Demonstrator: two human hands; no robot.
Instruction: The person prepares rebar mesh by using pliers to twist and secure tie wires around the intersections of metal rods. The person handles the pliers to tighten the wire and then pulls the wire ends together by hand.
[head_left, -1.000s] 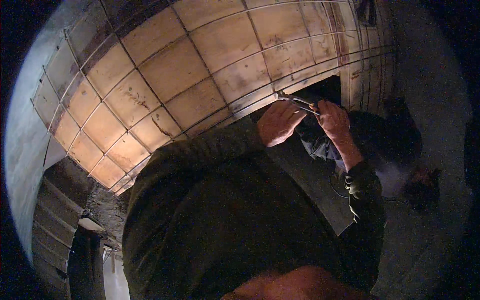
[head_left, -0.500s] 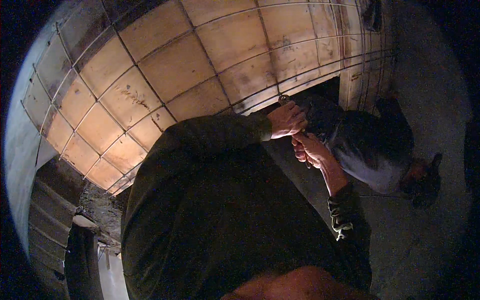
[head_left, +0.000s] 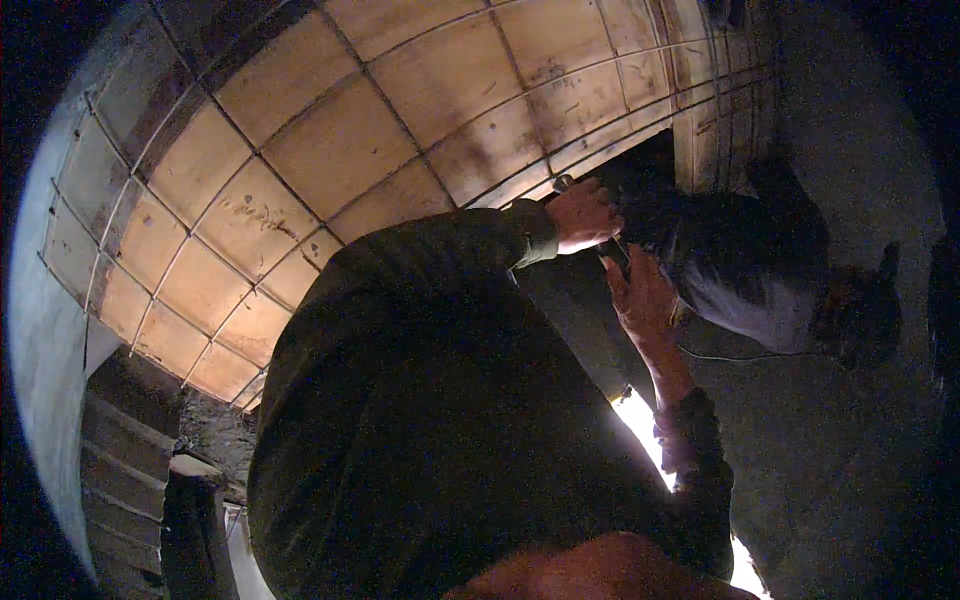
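Observation:
My left hand (head_left: 585, 216) is closed round a small metal tool, whose rounded head (head_left: 563, 183) pokes out beside the lowest bars of the steel rod mesh (head_left: 400, 118). Its exact kind is too dim to make out. A thin shaft or handle (head_left: 622, 246) comes out on the other side of the fist. Just below, my right hand (head_left: 645, 292) has its thumb and fingers stretched out and apart, close to that thin end. Whether they touch it I cannot tell.
Behind the mesh stand light wooden boards (head_left: 320, 100). Another person in dark clothing (head_left: 755, 270) is bent over close to my hands on the right. A thin wire or cord (head_left: 745, 358) runs below them. Ribbed dark steps or slats (head_left: 125, 450) show at lower left.
My right hand's fingers have opened from a closed grip, and the hand has shifted slightly right. My left hand moved slightly up and right. Bright light now shows beside my right forearm.

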